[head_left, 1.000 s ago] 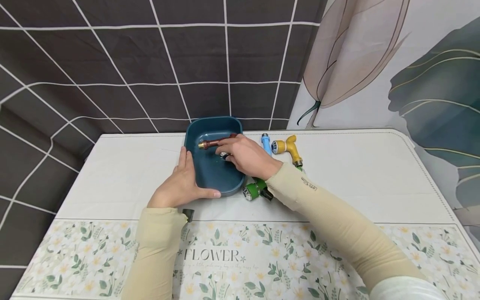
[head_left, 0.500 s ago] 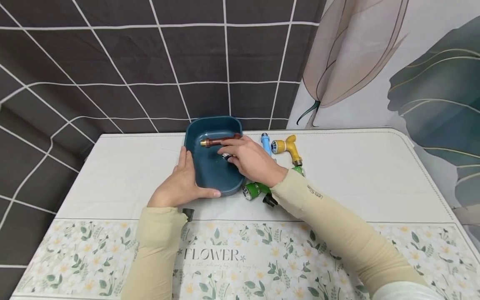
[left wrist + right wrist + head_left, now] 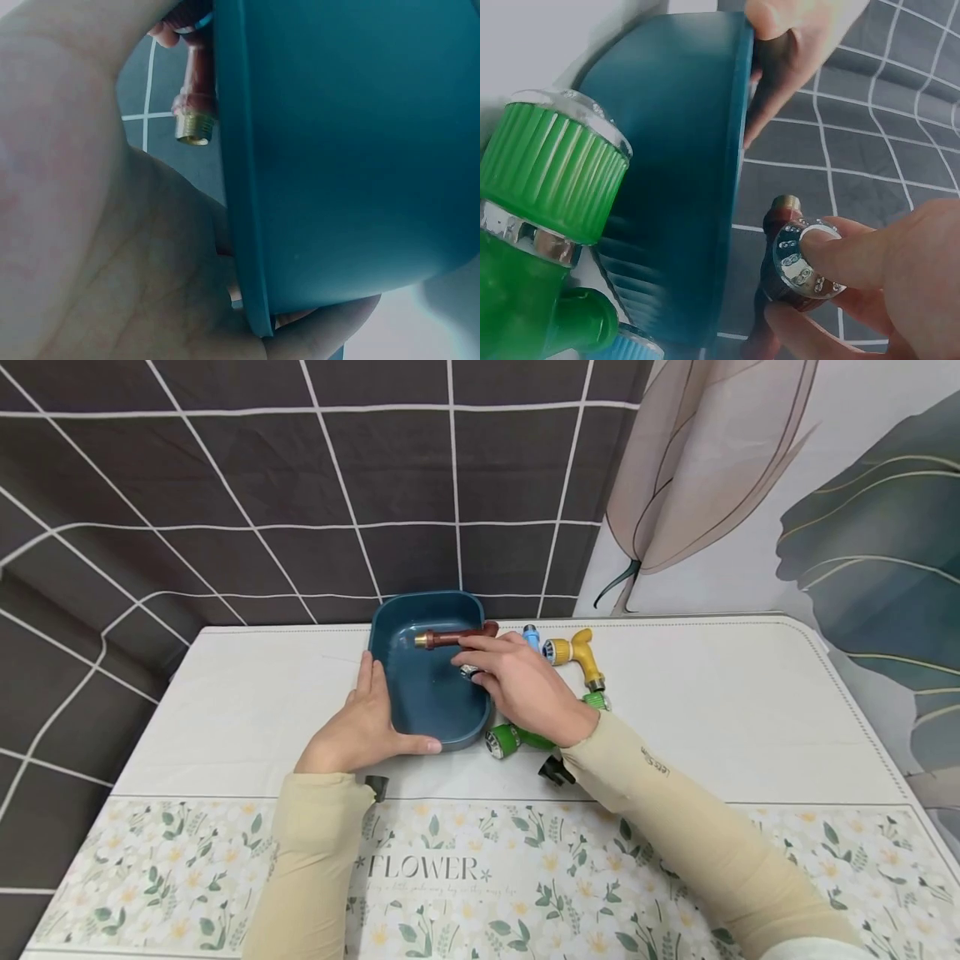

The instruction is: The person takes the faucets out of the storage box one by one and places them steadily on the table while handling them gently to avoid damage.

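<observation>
A dark red water tap with a brass threaded end is above the blue plastic tub. My right hand pinches the tap by its silver-faced knob, thumb on the knob's face. In the left wrist view, the tap's brass end shows past the tub's rim. My left hand rests against the tub's near left corner, its fingers straight along the left side and its thumb along the front. In the right wrist view, the tub stands between my two hands.
Right of the tub lie a green tap, a light blue tap and a yellow tap. Another green piece is by the yellow one. A dark tiled-pattern cloth hangs behind the white table.
My right hand has moved a little to the right with the dark red tap, whose far end now overlaps the tub's right rim. The left hand and the tub have stayed in place.
</observation>
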The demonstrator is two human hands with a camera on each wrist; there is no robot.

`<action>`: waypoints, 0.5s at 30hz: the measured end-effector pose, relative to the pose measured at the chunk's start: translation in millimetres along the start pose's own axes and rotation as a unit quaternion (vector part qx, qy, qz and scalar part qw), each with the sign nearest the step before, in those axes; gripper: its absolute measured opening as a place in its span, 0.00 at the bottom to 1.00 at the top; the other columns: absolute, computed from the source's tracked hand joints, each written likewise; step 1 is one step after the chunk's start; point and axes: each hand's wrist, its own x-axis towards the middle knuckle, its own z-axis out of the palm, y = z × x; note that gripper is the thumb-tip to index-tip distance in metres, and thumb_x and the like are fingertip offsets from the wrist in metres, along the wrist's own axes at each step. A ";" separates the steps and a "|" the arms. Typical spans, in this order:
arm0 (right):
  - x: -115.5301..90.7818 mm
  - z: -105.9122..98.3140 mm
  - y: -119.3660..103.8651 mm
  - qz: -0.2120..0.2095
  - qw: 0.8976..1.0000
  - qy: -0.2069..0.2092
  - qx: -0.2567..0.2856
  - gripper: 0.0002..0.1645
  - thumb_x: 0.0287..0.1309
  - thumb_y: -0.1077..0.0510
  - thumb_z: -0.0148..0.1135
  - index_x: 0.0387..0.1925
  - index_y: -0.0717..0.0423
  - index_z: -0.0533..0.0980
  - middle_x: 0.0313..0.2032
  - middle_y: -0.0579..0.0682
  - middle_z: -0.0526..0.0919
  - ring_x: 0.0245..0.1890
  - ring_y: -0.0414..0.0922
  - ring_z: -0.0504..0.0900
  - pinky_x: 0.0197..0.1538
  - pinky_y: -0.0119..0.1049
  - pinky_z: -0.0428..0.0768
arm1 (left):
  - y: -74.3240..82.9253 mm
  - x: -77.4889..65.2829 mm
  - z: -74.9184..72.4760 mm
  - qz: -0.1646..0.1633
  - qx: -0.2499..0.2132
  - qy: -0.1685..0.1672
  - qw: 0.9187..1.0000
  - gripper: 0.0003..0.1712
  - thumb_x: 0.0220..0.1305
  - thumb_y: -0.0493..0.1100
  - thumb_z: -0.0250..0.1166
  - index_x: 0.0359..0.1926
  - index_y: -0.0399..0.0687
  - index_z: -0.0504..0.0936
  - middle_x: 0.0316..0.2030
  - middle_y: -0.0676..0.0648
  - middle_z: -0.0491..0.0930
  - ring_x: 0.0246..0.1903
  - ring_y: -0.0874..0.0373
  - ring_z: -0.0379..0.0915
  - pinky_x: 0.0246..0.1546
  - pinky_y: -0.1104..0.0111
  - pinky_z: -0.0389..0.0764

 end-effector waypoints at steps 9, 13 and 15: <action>-14.2 -4.1 4.3 0.015 1.000 0.021 -0.008 0.19 0.66 0.63 0.64 0.58 0.56 0.82 0.64 0.55 0.77 0.61 0.51 0.77 0.57 0.45 0.71 | 0.4 1.5 1.2 0.000 0.003 0.000 1.000 0.83 0.47 0.70 0.76 0.76 0.26 0.29 0.76 0.33 0.17 0.74 0.26 0.36 0.70 0.42 0.55; -21.6 -6.5 5.4 0.020 0.999 0.031 -0.009 0.19 0.65 0.63 0.66 0.57 0.57 0.82 0.63 0.55 0.78 0.60 0.51 0.78 0.59 0.47 0.71 | 0.0 1.1 1.3 -0.003 0.001 0.002 1.000 0.84 0.46 0.71 0.76 0.76 0.27 0.29 0.76 0.34 0.17 0.74 0.26 0.36 0.69 0.42 0.57; -25.0 -7.4 5.7 0.024 0.999 0.037 -0.006 0.19 0.64 0.63 0.66 0.57 0.57 0.82 0.63 0.55 0.78 0.60 0.51 0.78 0.62 0.50 0.70 | -0.1 0.9 1.2 -0.004 -0.001 0.003 1.000 0.84 0.45 0.71 0.76 0.76 0.27 0.29 0.76 0.34 0.18 0.74 0.26 0.37 0.68 0.42 0.58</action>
